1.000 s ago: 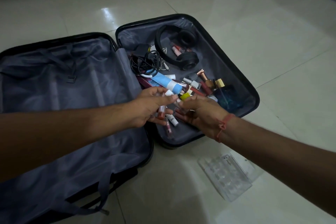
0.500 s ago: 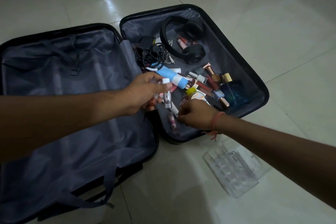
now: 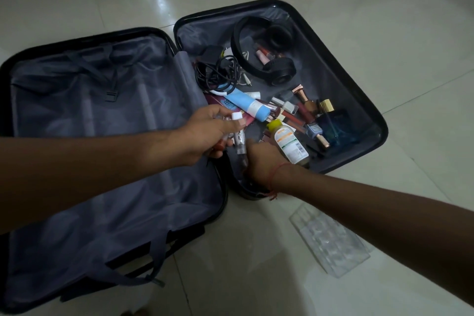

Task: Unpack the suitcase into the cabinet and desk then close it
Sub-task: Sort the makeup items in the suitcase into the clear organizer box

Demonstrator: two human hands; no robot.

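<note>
A black suitcase (image 3: pixel 379 120) lies open on the floor. Its left half, lined in grey cloth (image 3: pixel 77 110), holds nothing. The right half holds black headphones (image 3: pixel 266 51), a coil of black cables (image 3: pixel 218 72), a blue and white tube (image 3: pixel 248 106), a yellow-capped bottle (image 3: pixel 289 143), a dark blue perfume bottle (image 3: pixel 333 123) and several lip glosses and small cosmetics. My left hand (image 3: pixel 205 136) is shut on a few small cosmetic tubes (image 3: pixel 60 136), one with a white cap. My right hand (image 3: pixel 261 161) reaches down at the near corner of the right half, its fingers hidden.
A clear plastic organiser tray (image 3: pixel 331 241) lies on the glossy tiled floor (image 3: pixel 359 33) to the right of my right forearm. Grey straps (image 3: pixel 159 259) hang over the near edge of the left half.
My right hand has drawn back toward the suitcase's near corner, uncovering the yellow-capped bottle. My left hand keeps hold of the small tubes. The view has shifted a little.
</note>
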